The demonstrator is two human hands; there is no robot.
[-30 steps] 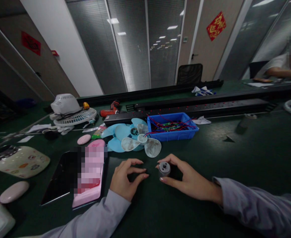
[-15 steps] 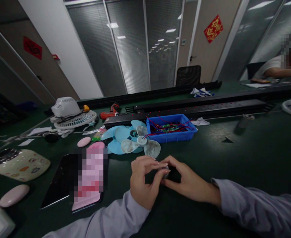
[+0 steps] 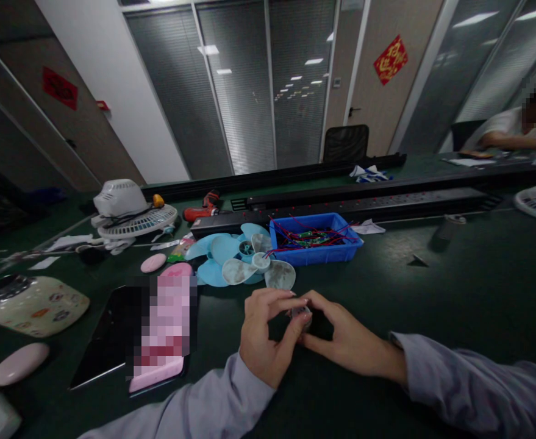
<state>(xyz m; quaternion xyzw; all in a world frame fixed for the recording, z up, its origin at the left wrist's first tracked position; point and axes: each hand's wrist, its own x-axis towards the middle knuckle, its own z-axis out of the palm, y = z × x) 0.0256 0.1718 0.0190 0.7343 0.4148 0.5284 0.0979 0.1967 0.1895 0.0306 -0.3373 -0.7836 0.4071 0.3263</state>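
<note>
Both hands meet over the dark green tabletop, their fingertips pinching one small grey round part (image 3: pixel 300 312) that they mostly cover. I cannot make out its exact kind. My left hand (image 3: pixel 264 341) has its thumb and fingers closed on the part from the left. From the right, my right hand (image 3: pixel 347 335) curls its thumb and fingers around the same piece. Just beyond the left fingers lies a grey fan blade (image 3: pixel 280 274), beside stacked light-blue fan blades (image 3: pixel 219 249). Behind them stands a blue bin (image 3: pixel 316 253) with circuit boards and red wires.
To the left lie a phone-like device with a pink screen (image 3: pixel 158 372), a dark tablet (image 3: pixel 105 338), a patterned jar (image 3: pixel 43 305) and a white fan (image 3: pixel 124 201). A red drill (image 3: pixel 201 211) rests behind, near long black rails (image 3: pixel 386 207). A person sits at far right.
The view has shifted very slightly. Both hands stay in nearly the same place, and a little more of the grey part shows between the fingers.
</note>
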